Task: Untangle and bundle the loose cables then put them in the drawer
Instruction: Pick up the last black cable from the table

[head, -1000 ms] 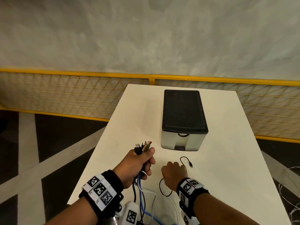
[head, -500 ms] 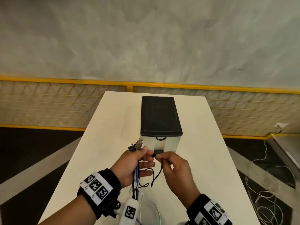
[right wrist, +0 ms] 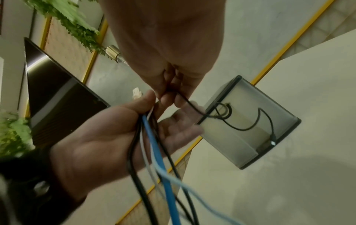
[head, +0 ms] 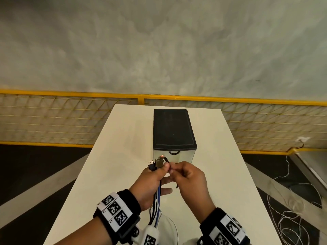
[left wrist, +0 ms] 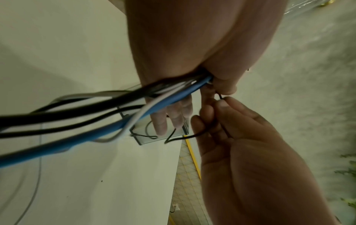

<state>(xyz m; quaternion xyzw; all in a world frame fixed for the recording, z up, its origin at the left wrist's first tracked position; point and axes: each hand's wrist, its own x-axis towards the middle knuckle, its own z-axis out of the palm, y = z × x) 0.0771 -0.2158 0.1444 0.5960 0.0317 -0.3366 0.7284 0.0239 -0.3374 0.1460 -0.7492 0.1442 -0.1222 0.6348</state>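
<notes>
The left hand clutches the cable bundle, plug ends up, above the tabletop just before the closed drawer unit. The right hand pinches a thin black cable against the bundle. Its dangling tail could slip free or loop round the others if the pinch loosens.

Cables blue, black, white; drawer unit black-topped, front seemingly translucent grey.

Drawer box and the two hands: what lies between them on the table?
In the head view, only bare white table shows between the drawer box and the hands; cable plugs held in the left hand overlap its front, beside the right hand.
</notes>
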